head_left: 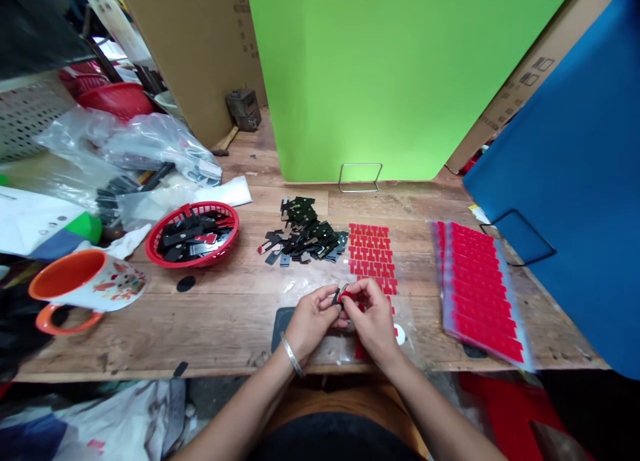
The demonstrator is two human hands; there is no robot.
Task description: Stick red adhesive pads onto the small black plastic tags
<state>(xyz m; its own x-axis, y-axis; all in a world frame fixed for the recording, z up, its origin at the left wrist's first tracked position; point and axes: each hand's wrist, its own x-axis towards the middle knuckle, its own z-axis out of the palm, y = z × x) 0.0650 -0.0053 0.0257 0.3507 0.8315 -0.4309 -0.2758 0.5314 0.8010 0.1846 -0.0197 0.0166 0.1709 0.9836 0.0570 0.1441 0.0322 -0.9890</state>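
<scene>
Both hands meet over the near edge of the wooden table [150, 327]. My left hand [313, 317], a bangle on its wrist, pinches a small black part [337, 297]. My right hand [373, 314] presses a red T-shaped sticker [346, 295] onto that part with closed fingers. Just beyond them lies a clear sheet of red T stickers [370, 251]. A loose pile of black parts [305, 237] sits further back. A dark pad [280, 324] lies under my left wrist.
A red basket [193, 234] with black parts stands at left, an orange-and-white mug [85, 287] nearer. Stacked red sticker sheets [477, 291] lie at right. Green [400, 74] and blue [575, 181] boards wall the back and right. Plastic bags [125, 144] clutter the far left.
</scene>
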